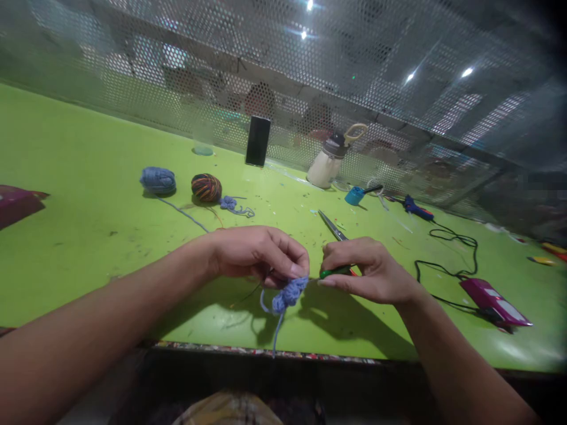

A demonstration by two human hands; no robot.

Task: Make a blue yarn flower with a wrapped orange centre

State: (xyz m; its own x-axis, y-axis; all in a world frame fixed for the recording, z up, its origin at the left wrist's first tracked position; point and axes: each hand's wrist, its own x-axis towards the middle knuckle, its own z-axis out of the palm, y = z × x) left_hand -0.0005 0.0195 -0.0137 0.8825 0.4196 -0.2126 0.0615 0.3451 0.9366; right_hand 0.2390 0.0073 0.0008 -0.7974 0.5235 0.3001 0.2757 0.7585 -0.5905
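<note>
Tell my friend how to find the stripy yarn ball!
On the green table, look beyond the left forearm to the plain blue yarn ball. Just right of it sits the stripy yarn ball, set apart by its mix of dark and orange strands.

Two hands (pixel 261 251) (pixel 370 268), two crochet pieces (pixel 290 294) (pixel 228 202), two yarn balls (pixel 158 180) (pixel 206 188) and two purple boxes (pixel 498 302) (pixel 18 203). One each of hook (pixel 332 273), scissors (pixel 332 225), phone (pixel 257 140), bottle (pixel 325 168), blue pot (pixel 354 196), glue gun (pixel 417 208) and table (pixel 106 254). Four bright lights (pixel 303 35). The scraps (pixel 340 225) are too small to count.
</note>
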